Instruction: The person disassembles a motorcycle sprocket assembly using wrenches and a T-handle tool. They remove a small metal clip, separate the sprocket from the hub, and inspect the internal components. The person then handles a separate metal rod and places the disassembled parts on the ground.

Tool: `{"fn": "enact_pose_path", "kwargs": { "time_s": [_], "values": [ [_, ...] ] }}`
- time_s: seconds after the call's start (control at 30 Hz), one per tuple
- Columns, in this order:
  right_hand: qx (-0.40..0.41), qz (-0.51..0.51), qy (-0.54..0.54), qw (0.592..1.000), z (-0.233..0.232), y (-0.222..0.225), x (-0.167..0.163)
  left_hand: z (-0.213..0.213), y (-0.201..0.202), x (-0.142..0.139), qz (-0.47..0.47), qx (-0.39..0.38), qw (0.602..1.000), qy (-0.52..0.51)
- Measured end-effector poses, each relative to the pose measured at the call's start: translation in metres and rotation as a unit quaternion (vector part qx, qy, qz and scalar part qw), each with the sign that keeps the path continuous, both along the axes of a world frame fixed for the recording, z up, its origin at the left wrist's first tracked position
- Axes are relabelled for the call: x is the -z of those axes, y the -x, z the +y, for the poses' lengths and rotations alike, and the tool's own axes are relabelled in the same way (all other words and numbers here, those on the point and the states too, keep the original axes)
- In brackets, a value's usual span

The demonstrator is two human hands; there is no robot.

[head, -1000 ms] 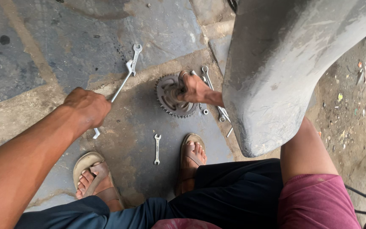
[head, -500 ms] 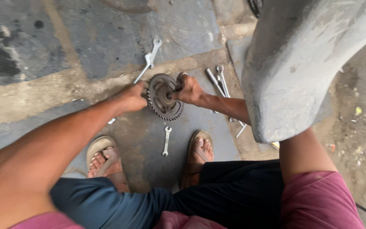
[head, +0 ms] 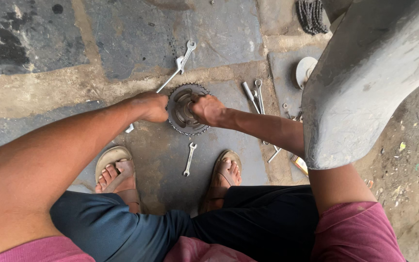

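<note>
Right, both hands on the round grey toothed steel sprocket (head: 186, 109), which lies flat on the patchy concrete floor (head: 49, 92) just ahead of the two sandalled feet. Left hand (head: 149, 106) curled against its left rim, fingers pressed together; right hand (head: 208, 109) fingers closed over the hub on the right. Risk as I see it: teeth sit right under both palms, so a slip or sudden turn could nick skin; greasy metal would cause it. The long silver combination spanner (head: 176, 68) runs under the left hand, so the sprocket could rock on it. Small loose bits by the right forearm could get kicked away. Count: one sprocket, one long spanner, one short silver spanner (head: 189, 159) between the feet, two slim tools (head: 254, 96) beside the right wrist, one dark chain pile (head: 310, 15) at the floor's far edge.
</note>
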State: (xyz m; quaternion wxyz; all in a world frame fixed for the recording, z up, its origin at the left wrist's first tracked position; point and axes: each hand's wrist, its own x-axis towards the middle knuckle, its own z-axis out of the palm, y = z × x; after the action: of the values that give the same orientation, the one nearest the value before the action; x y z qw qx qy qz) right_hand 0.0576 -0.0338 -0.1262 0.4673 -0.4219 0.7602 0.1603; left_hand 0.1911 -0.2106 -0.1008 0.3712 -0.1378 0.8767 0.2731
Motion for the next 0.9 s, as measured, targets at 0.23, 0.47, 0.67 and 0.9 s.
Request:
{"fn": "enact_pose_path", "kwargs": {
  "time_s": [0.23, 0.47, 0.67, 0.9],
  "values": [
    [-0.185, 0.051, 0.331, 0.924, 0.012, 0.021, -0.022, 0.005, -0.004, 0.006, 0.006, 0.056, 0.998, 0.02],
    [0.142, -0.055, 0.142, 0.978, 0.011, 0.027, -0.032, 0.01, 0.001, -0.004, 0.003, 0.067, 0.997, 0.039],
    [-0.089, 0.067, 0.251, 0.962, 0.004, 0.021, -0.004, 0.015, -0.001, -0.019, 0.009, 0.065, 0.997, 0.035],
    [-0.32, 0.089, 0.133, 0.934, -0.003, 0.007, 0.011, 0.013, 0.0, -0.025, 0.024, 0.088, 0.995, 0.045]
  ]
}}
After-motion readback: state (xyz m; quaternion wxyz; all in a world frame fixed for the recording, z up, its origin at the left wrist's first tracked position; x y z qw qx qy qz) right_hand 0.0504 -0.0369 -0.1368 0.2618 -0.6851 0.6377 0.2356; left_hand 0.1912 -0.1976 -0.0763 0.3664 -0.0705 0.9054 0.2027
